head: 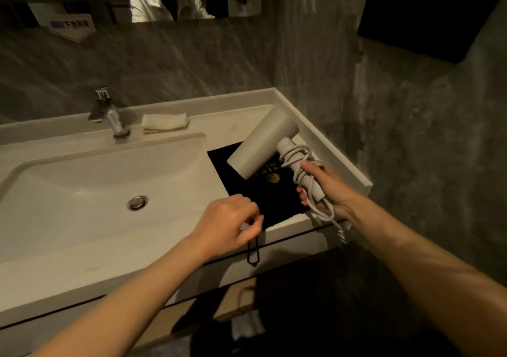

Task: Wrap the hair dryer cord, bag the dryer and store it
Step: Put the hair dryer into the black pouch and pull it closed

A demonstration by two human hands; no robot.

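Left arm: reaching bare from the near left, forearm angling up toward the centre.
Left hand (227,219): hanging palm down, thumb and fingertips (256,226) pinching together.
Right arm: stretching bare from the near right toward the far centre.
Right hand (327,189): curling closed, palm turned left, thumb lying on top, fingers wrapping underneath.

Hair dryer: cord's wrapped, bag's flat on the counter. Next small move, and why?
Probably open the bag's mouth: the left hand pinches the near edge of the black drawstring bag, which lies flat and shut, while the right hand holds the hair dryer above it, cord wound around the handle.
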